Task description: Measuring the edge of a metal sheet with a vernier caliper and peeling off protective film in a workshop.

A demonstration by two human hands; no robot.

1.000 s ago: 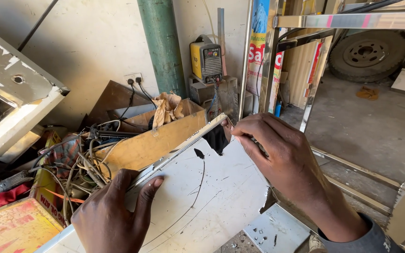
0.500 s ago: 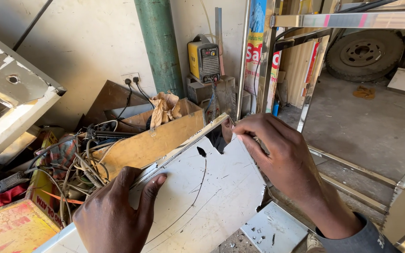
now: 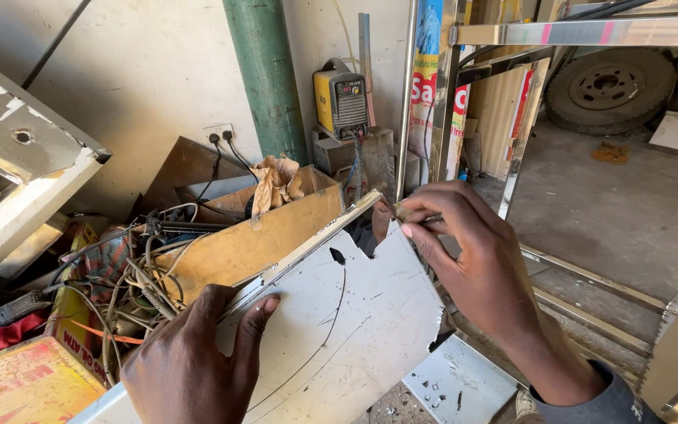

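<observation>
From the head view, a tall poster (image 3: 431,71) in blue, red and white is hanging upright behind the shiny metal frame (image 3: 512,39), right of a yellow box-shaped machine (image 3: 340,94) that is sitting on a grey stand against the wall. A brown cardboard box (image 3: 276,228) is standing behind the white sheet (image 3: 347,330), with crumpled brown paper (image 3: 275,179) sticking out of its top. At the lower left a flat yellow and red printed package (image 3: 17,389) is lying beside a tangle of wires (image 3: 131,275).

The left hand (image 3: 190,361) is pressing its thumb and fingers together on the sheet's metal-trimmed near edge, the grip pinching that edge. The right hand (image 3: 472,259) is pinching a small thin piece at the sheet's far torn corner between thumb and forefinger, the other fingers curling loosely. The sheet is lying tilted between both hands, in front of the box.
</observation>
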